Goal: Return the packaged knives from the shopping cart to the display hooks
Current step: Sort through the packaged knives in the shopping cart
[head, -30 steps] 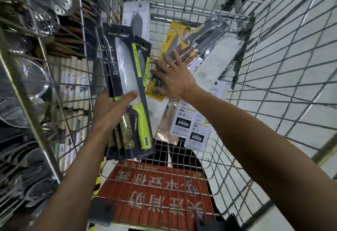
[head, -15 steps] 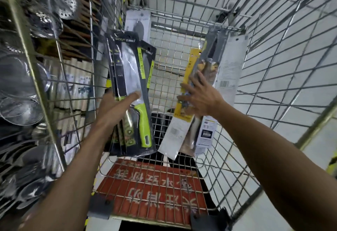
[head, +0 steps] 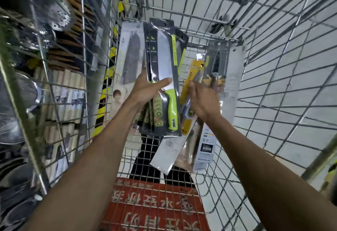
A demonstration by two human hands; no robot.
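In the head view we are reaching both arms into the wire shopping cart point(head: 209, 36). Our left hand point(head: 145, 92) is gripping a stack of black knife packs point(head: 163, 63), thumb lying across the front one with the green handle, holding them upright above the cart floor. Our right hand point(head: 202, 101), just to the right, is curling its fingers round a yellow knife pack point(head: 192, 77) bundled with grey knife packs point(head: 232, 77). A white knife pack point(head: 127, 57) is leaning on the far left wall. Metal strainers point(head: 58, 15) are hanging at left, outside the wire
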